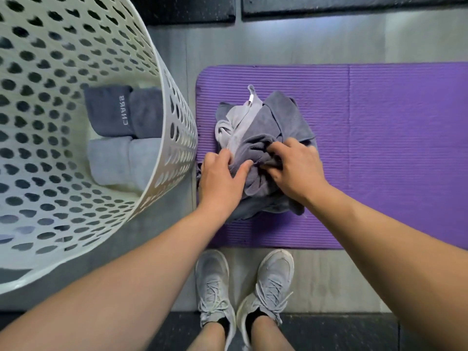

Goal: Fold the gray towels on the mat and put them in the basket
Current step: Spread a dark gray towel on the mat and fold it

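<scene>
A crumpled heap of gray towels point(266, 122) lies on the left end of the purple mat point(379, 148). Darker and paler cloth are tangled together, so I cannot tell how many there are. A pale strip with a small white tag point(251, 97) sticks out toward the mat's far edge.

Both hands are on the near side of the heap. The left hand point(220, 173) grasps a dark fold, its thumb lying over the cloth and its fingers curled into it. The right hand point(293, 165) clutches the same bunched fold from the other side, its fingertips buried in the fabric and out of sight. Hands and wrists cover the heap's near part.

Just beside the mat's left edge is a white perforated basket point(50, 72), cut off by the frame at the top and left. Folded towels point(111, 112) lie on its bottom, dark ones farther off and paler ones nearer, and the basket wall hides their right ends. One dark towel bears pale lettering that is hard to read.

On the floor point(329, 274) at the mat's near edge stand two gray shoes point(215, 287). Beyond its far edge, black pads point(354, 6) are cut off at the top.
</scene>
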Motion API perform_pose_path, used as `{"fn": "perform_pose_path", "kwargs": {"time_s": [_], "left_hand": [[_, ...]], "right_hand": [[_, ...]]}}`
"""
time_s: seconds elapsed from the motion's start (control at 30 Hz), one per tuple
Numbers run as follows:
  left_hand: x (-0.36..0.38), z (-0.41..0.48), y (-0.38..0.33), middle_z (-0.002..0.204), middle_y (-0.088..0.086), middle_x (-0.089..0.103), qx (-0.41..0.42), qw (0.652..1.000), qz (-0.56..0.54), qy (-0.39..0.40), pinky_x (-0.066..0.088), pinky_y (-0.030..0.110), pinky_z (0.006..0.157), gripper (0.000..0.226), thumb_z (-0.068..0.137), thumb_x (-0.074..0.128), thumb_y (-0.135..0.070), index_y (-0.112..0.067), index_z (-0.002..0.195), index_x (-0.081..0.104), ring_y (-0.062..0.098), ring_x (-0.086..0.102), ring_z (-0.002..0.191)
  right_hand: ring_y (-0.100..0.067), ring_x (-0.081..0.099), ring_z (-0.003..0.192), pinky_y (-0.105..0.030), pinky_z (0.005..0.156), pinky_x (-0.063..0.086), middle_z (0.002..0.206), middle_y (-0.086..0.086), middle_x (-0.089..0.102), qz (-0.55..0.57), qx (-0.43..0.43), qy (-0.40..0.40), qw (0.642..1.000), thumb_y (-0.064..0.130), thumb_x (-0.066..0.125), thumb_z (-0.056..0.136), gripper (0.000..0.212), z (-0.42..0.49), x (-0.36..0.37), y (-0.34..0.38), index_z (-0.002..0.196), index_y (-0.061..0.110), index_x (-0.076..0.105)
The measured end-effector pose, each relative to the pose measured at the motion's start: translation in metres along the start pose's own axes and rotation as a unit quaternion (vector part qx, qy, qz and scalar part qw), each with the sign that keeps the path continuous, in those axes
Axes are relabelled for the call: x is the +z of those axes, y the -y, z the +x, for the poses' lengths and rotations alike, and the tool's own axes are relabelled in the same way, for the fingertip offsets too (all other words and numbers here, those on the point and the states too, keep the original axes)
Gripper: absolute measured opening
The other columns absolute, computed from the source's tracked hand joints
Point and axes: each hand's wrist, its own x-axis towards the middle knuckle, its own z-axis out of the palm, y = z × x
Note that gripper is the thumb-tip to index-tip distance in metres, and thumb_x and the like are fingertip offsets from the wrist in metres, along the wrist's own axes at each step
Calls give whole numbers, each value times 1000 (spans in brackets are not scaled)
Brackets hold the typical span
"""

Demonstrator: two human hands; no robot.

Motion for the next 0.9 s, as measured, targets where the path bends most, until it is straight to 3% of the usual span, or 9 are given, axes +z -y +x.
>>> {"fn": "perform_pose_path", "kwargs": {"time_s": [0.13, 0.27, 0.43, 0.57, 0.67, 0.8, 0.9], "left_hand": [[-26, -17, -21, 96, 3, 46, 22, 998, -53, -11, 40, 31, 80, 34, 91, 68, -43, -14, 86, 51, 19, 48, 86], [-61, -36, -49, 83, -1, 52, 66, 992, -108, 14, 36, 29, 69, 36, 90, 69, -45, -17, 79, 49, 13, 47, 75], [-95, -52, -91, 60, -10, 43, 53, 977, -196, 69, 39, 35, 62, 43, 84, 66, -52, -16, 74, 44, 13, 41, 59], [-110, -69, -138, 62, -11, 39, 104, 970, -190, 106, 39, 38, 62, 44, 84, 70, -48, -14, 75, 42, 13, 39, 60], [-115, -85, -176, 65, -9, 38, 144, 962, -189, 135, 38, 35, 62, 42, 88, 73, -37, -14, 75, 41, 12, 38, 61], [-104, -107, -225, 70, -8, 43, 162, 951, -215, 150, 40, 30, 64, 37, 87, 75, -33, -16, 79, 43, 10, 41, 64], [-77, -126, -265, 85, -6, 57, 133, 949, -253, 137, 50, 29, 76, 30, 87, 79, -22, -18, 96, 51, 5, 55, 74]], "right_hand": [[-25, 60, 100, -47, 88, 44, 100, 2, 62, 150, 25, 5, 988, 47, 62, 82, 32, -26, -30, 5, 109, 30, 63], [-9, 57, 96, -25, 88, 43, 99, 7, 62, 303, 54, -4, 952, 38, 76, 86, 20, -63, -72, 14, 99, 28, 63], [2, 55, 100, -8, 85, 37, 101, 12, 60, 335, 60, -39, 939, 29, 77, 87, 19, -102, -127, 26, 99, 32, 62], [5, 56, 109, -10, 92, 40, 114, 16, 59, 356, 76, -68, 929, 34, 77, 87, 38, -131, -171, 30, 117, 46, 57], [3, 55, 112, -10, 96, 40, 115, 13, 60, 373, 78, -88, 920, 31, 78, 86, 50, -151, -198, 25, 132, 38, 58], [-3, 57, 113, -15, 98, 42, 112, 18, 61, 373, 78, -134, 915, 27, 79, 86, 46, -180, -227, -5, 128, 34, 62], [-5, 59, 111, -22, 99, 45, 112, 18, 62, 379, 97, -163, 906, 26, 79, 86, 42, -200, -241, -41, 123, 37, 64]]}}
